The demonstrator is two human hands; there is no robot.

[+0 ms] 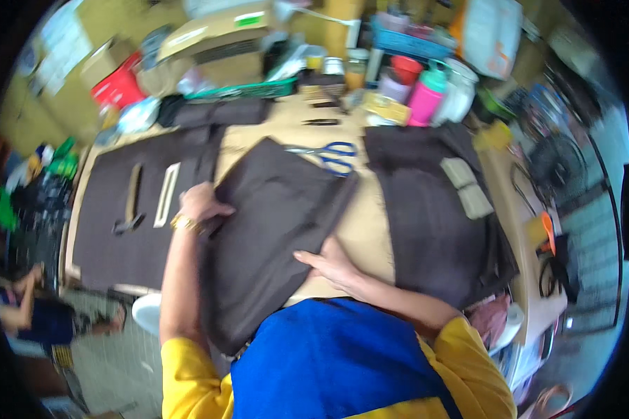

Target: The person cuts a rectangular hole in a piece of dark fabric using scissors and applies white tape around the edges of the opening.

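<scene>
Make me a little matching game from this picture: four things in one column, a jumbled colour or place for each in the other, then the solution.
Things:
1. Scissors
2. Hammer
3. Bottle
4. Middle cloth

Colour or place:
A. Pink, with a green top
B. Touched by the left hand and right hand
C. Blue handles
D. On the dark cloth at far left

Pairs: 1-C, 2-D, 3-A, 4-B

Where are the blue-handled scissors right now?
In the head view, the blue-handled scissors lie above and slightly right of centre on the tan work surface, at the far edge of the middle dark cloth, left of the beige bundle.
</scene>
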